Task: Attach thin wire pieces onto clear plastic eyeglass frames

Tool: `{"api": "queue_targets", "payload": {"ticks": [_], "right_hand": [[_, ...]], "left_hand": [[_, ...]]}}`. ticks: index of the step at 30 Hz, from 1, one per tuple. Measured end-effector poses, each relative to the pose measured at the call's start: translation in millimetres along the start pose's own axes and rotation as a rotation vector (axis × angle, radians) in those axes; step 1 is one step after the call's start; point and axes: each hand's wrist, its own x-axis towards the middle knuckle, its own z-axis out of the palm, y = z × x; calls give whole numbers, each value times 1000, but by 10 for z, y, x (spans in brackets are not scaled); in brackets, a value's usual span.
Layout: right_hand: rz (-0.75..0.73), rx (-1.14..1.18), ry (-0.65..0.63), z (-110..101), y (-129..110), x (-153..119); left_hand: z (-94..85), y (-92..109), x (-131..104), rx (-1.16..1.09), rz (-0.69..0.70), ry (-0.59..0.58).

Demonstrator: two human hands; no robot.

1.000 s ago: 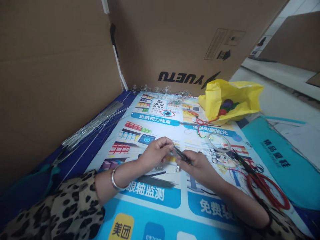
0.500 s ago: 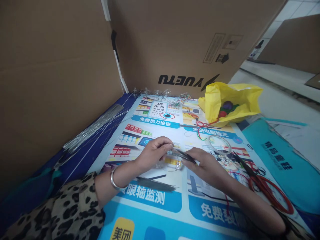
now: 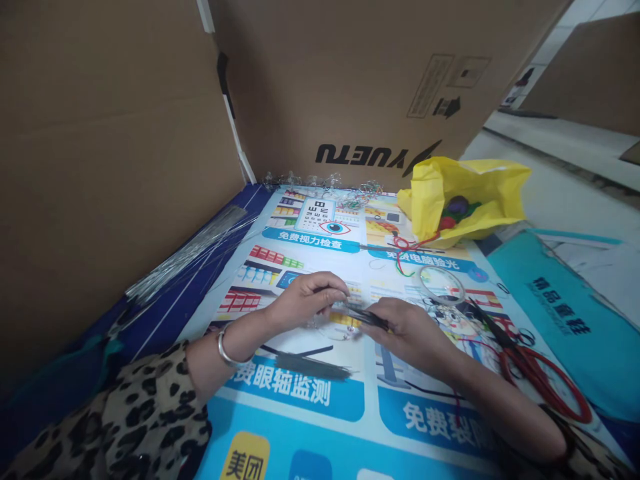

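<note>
My left hand [image 3: 313, 297] pinches a small piece of thin silver wire [image 3: 353, 333], which curves down below the fingertips; its exact shape is too fine to make out. My right hand [image 3: 407, 328] is closed round dark slim pliers [image 3: 367, 316], whose narrow jaws point left and meet the wire by my left fingertips. Under the hands lies a bundle of short grey wires [image 3: 313, 365] on the printed sheet [image 3: 340, 417].
Long silver wires [image 3: 187, 253] lie at the left. Wire pieces [image 3: 363, 193] line the back beside cardboard walls [image 3: 350, 80]. At right are a yellow bag [image 3: 475, 223] with coloured balls, a clear ring [image 3: 441, 287], red-handled scissors [image 3: 543, 373] and a teal bag [image 3: 555, 313].
The view has shifted slightly. Both hands stay close together, and the pliers are angled a little differently against the wire.
</note>
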Motion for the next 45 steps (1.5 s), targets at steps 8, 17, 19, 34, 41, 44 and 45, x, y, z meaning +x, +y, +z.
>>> {"api": "queue_targets", "payload": {"ticks": [8,17,19,34,41,44,45], "right_hand": [[-3,-163,42,12,-21,-33],[-10,-215,52,23,-8,-36],[-7,-219,41,23,-9,-33],[136,-161,-51,54,-3,7],[197,-9,-65,87,31,7],[201,-1,-66,103,36,8],[202,6,-65,101,35,8]], "left_hand": [[9,18,8,53,42,3],[8,-18,8,63,62,-17],[7,-20,7,65,69,-24],[26,-16,6,32,23,-32],[22,-34,27,-70,-114,-135],[21,-51,32,-119,-157,-162],[20,-54,31,-143,-165,-161]]}}
